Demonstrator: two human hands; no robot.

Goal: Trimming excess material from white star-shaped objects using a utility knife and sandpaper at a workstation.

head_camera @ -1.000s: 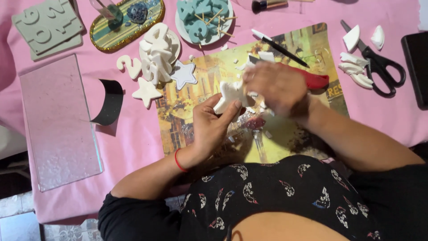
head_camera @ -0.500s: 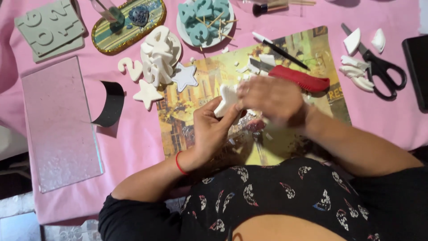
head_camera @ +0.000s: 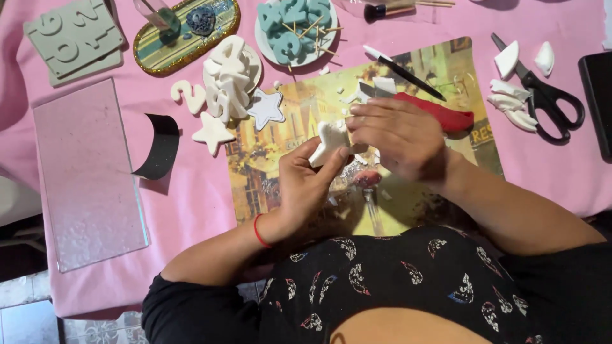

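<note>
**White shape held over the mat**

The white shape [head_camera: 331,141] sits between your two hands, above the middle of the picture mat [head_camera: 280,172]. Your left hand [head_camera: 306,191] comes up from below the mat's near edge, with thumb and fingers closed around the shape's lower part; a red band circles that wrist. Your right hand [head_camera: 398,137] lies over the shape from the right, fingers curled together with their tips on its upper edge; whether they pinch it or only press on it, you cannot tell from here.

Just under the right hand, white crumbs and a shiny scrap lie on the mat. Behind that hand, a red tool [head_camera: 440,114] rests on the mat, and a black pen [head_camera: 405,73] lies slantwise beyond it.

Left of the mat, a clear sheet [head_camera: 83,172] lies flat on the pink cloth [head_camera: 191,204], with a black curved strip [head_camera: 159,146] between sheet and mat. At the mat's far left corner are two white stars [head_camera: 213,132] and a heap of white pieces [head_camera: 229,79].

Right of the mat lie scissors [head_camera: 548,102] among white offcuts.

Farther off than the mat stand a plate [head_camera: 299,32] of teal shapes, a gold oval tray [head_camera: 185,28] and a grey mould [head_camera: 73,38].
</note>
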